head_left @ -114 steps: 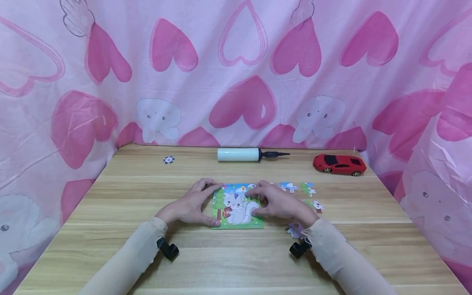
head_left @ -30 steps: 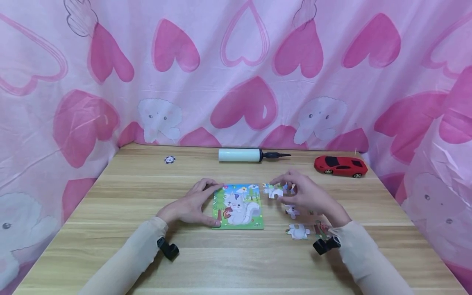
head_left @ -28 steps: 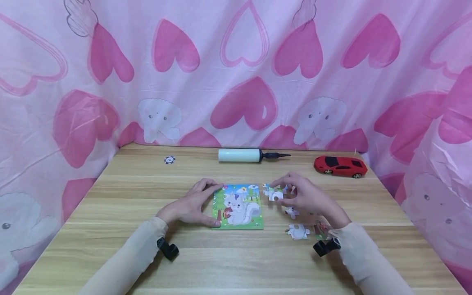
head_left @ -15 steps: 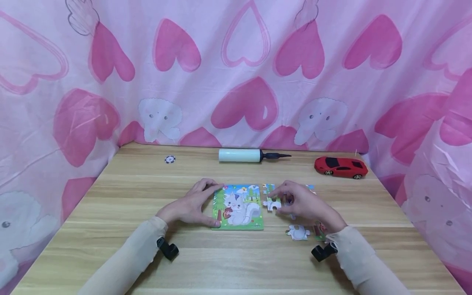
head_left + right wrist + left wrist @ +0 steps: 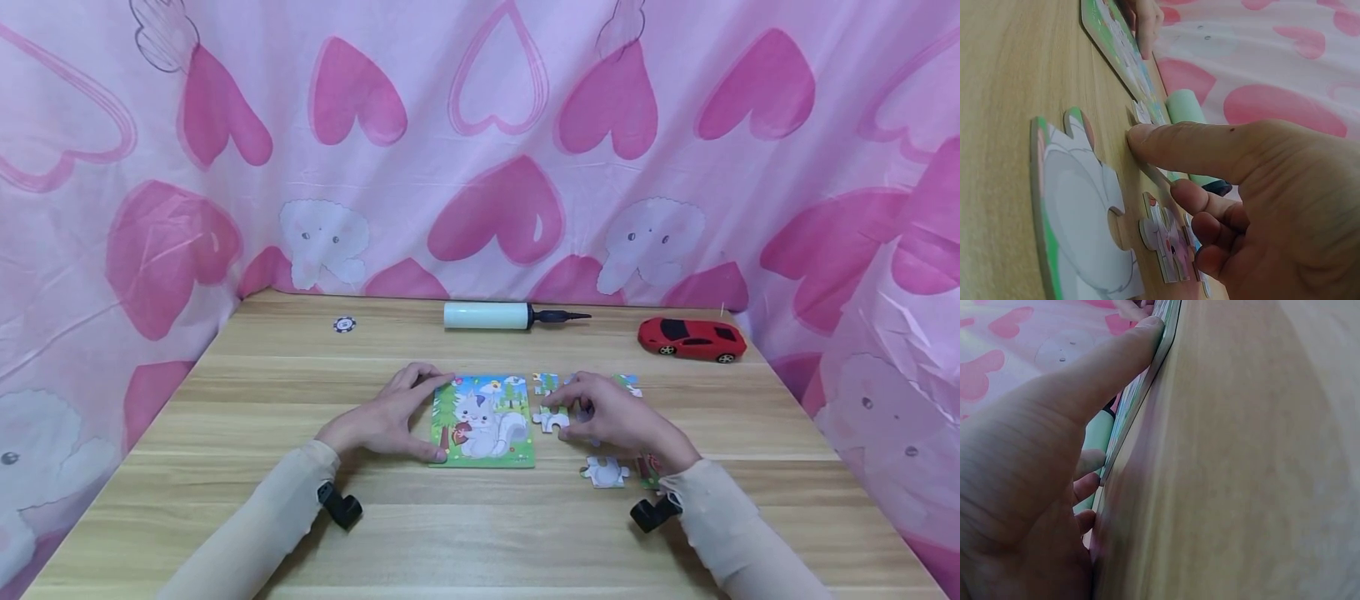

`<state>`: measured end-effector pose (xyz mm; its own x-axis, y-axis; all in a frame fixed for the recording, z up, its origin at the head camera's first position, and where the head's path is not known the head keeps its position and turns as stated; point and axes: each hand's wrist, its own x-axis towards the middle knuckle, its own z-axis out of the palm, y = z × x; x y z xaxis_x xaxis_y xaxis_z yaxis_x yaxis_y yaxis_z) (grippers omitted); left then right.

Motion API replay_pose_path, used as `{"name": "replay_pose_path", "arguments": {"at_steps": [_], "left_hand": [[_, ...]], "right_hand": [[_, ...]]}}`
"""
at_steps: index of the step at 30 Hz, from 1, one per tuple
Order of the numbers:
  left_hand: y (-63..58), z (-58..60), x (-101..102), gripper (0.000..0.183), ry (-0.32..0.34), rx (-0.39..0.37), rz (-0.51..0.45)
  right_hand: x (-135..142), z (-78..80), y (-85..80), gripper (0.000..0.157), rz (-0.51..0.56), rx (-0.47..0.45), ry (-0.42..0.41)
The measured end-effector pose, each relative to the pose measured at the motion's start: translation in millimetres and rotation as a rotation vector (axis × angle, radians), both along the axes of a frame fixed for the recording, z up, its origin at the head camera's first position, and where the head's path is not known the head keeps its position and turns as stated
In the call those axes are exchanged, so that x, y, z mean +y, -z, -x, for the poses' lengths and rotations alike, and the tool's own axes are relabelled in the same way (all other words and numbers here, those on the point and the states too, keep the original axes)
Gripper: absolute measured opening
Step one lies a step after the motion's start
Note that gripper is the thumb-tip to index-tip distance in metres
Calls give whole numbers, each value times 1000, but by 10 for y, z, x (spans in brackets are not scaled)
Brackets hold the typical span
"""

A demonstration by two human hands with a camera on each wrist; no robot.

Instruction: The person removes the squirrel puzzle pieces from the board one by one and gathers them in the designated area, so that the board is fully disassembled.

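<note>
A square picture board [image 5: 483, 421] with a white squirrel on it lies mid-table. My left hand [image 5: 378, 421] rests at its left side, thumb by the near corner and index finger by the far one, fingers spread. In the left wrist view the thumb [image 5: 1116, 365] touches the board's edge. Just right of the board, my right hand [image 5: 618, 421] pinches a white and green jigsaw piece [image 5: 551, 419] between thumb and index finger. It lies directly below a blue and green jigsaw piece [image 5: 546, 383]. My right hand partly hides other pieces.
More loose jigsaw pieces lie around my right hand, including a white one [image 5: 605, 472] and a green one [image 5: 649, 471]. Along the back stand a hand pump [image 5: 487, 316], a red toy car [image 5: 692, 339] and a poker chip [image 5: 344, 325]. A pink heart curtain [image 5: 495, 208] hangs behind.
My right hand has gone from over the board to the pieces at its right. It has brought the white and green piece nearer to me, below the blue one. My left hand stays put.
</note>
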<state>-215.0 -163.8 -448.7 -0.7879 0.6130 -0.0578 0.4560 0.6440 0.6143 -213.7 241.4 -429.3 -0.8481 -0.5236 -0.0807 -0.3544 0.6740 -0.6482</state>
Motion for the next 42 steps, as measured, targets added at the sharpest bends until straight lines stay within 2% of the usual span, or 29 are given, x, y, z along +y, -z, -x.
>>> {"name": "replay_pose_path", "arguments": {"at_steps": [31, 42], "left_hand": [[12, 5, -14, 121, -6, -1, -1], [7, -4, -10, 121, -4, 1, -6]], "right_hand": [[-2, -9, -12, 47, -1, -18, -14], [-27, -28, -32, 49, 46, -48, 50]]}}
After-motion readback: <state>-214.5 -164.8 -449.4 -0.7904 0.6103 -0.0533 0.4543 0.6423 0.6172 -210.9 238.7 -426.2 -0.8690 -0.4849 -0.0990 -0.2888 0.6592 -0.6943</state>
